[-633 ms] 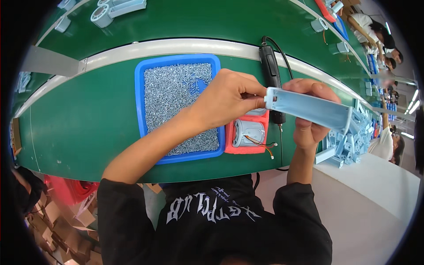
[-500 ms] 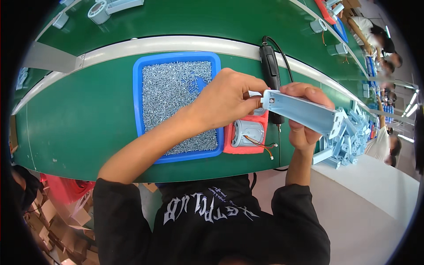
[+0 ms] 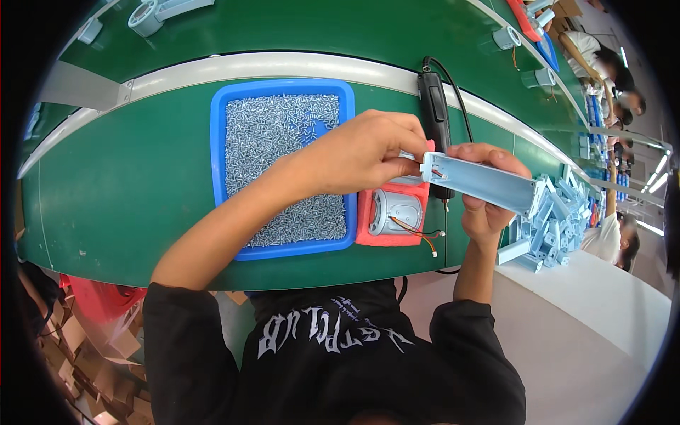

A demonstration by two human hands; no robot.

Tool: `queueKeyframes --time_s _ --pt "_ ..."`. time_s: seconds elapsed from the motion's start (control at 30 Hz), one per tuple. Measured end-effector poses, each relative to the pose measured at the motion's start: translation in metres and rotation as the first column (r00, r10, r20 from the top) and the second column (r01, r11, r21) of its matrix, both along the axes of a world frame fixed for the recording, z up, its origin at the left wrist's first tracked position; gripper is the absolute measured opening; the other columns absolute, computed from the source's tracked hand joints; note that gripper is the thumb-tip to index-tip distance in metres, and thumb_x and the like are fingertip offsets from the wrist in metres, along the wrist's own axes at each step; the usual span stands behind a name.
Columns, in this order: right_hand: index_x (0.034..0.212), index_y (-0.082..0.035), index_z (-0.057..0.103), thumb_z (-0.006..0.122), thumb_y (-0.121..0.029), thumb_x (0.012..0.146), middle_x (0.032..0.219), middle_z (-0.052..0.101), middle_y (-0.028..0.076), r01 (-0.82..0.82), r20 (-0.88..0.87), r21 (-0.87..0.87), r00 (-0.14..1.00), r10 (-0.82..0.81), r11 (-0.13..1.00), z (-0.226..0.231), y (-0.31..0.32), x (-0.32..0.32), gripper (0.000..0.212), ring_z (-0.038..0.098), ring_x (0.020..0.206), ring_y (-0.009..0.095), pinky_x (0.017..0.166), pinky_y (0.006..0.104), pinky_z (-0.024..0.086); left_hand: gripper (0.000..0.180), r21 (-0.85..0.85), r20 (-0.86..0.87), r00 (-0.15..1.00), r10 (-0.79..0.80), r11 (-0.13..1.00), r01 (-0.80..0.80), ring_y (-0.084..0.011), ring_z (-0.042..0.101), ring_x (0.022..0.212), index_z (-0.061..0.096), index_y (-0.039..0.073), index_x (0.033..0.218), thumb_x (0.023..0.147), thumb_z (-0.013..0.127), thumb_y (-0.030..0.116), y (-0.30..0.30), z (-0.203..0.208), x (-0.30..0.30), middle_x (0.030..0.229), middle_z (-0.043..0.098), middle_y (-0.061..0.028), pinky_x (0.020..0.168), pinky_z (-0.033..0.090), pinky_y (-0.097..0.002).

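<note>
A long light-blue plastic trough-shaped housing [image 3: 482,185], open side up, is held tilted above the bench. My right hand [image 3: 484,214] wraps round it, fingers at the far side and thumb at the near side. At its left end my left hand [image 3: 361,154] is closed, thumb and forefinger pinched against the end wall; what lies between them is hidden. Thin red and dark wires [image 3: 439,172] show inside that end. Below my left fingers a red fixture [image 3: 386,240] holds a light-blue round part [image 3: 397,212] with loose connector wires [image 3: 418,231].
A blue tray [image 3: 219,156] full of small screws [image 3: 276,142] lies left of the fixture. A black electric screwdriver [image 3: 433,106] with a cable rests behind my hands. Several light-blue housings [image 3: 549,227] are heaped at the right. People [image 3: 602,67] work farther right.
Wires now show inside the housing's left end, where only a hole showed before. The housing has tipped slightly and dropped a little, both hands staying on it.
</note>
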State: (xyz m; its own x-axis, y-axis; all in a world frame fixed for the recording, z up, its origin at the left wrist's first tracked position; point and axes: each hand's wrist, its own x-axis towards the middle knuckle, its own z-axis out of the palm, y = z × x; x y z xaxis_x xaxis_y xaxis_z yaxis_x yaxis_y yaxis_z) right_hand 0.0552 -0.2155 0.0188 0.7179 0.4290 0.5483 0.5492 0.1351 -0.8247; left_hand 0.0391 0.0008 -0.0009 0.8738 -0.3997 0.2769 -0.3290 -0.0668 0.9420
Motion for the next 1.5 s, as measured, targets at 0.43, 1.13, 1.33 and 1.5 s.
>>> queueKeyframes --time_s 0.43,1.13,1.33,1.5 --pt "0.115 -0.006 0.055 0.078 -0.002 0.074 0.107 0.065 0.014 0.037 0.004 -0.195 0.999 -0.037 0.98 -0.012 0.005 -0.005 0.047 0.064 0.093 0.028 0.081 0.038 0.054 0.034 0.169 -0.072 0.996 -0.047 0.984 0.058 -0.0176 0.051 0.07 0.066 0.005 0.102 0.071 0.079 0.008 0.015 -0.003 0.004 0.094 0.059 -0.0056 0.064 0.045 -0.0293" --pt "0.101 -0.004 0.064 0.076 -0.001 0.069 0.099 0.065 0.007 -0.007 0.022 -0.789 0.999 0.039 0.615 0.033 0.012 0.012 0.034 0.059 0.079 0.022 0.067 0.0312 0.047 0.038 0.562 0.104 0.994 0.036 0.823 -0.089 -0.0243 0.056 0.074 0.068 0.002 0.088 0.062 0.086 0.023 0.013 0.009 0.003 0.079 0.059 -0.006 0.07 0.048 -0.0348" --pt "0.099 -0.005 0.065 0.077 -0.001 0.067 0.093 0.065 0.007 0.078 0.127 -0.794 0.991 0.038 0.603 0.03 0.01 0.006 0.035 0.058 0.074 0.023 0.065 0.0318 0.046 0.037 0.505 0.234 0.969 0.081 0.842 -0.192 -0.0236 0.055 0.072 0.067 0.003 0.086 0.062 0.086 0.023 0.007 -0.004 -0.001 0.078 0.058 -0.0055 0.069 0.048 -0.0345" --pt "0.099 -0.007 0.062 0.075 -0.001 0.065 0.088 0.061 0.006 0.145 0.221 -0.821 0.972 0.073 0.552 0.034 0.021 0.002 0.036 0.057 0.074 0.024 0.067 0.0329 0.046 0.037 0.483 0.317 0.945 0.077 0.845 -0.231 -0.0233 0.054 0.072 0.065 0.003 0.085 0.062 0.086 0.022 0.007 -0.009 -0.002 0.077 0.057 -0.0053 0.068 0.047 -0.0347"
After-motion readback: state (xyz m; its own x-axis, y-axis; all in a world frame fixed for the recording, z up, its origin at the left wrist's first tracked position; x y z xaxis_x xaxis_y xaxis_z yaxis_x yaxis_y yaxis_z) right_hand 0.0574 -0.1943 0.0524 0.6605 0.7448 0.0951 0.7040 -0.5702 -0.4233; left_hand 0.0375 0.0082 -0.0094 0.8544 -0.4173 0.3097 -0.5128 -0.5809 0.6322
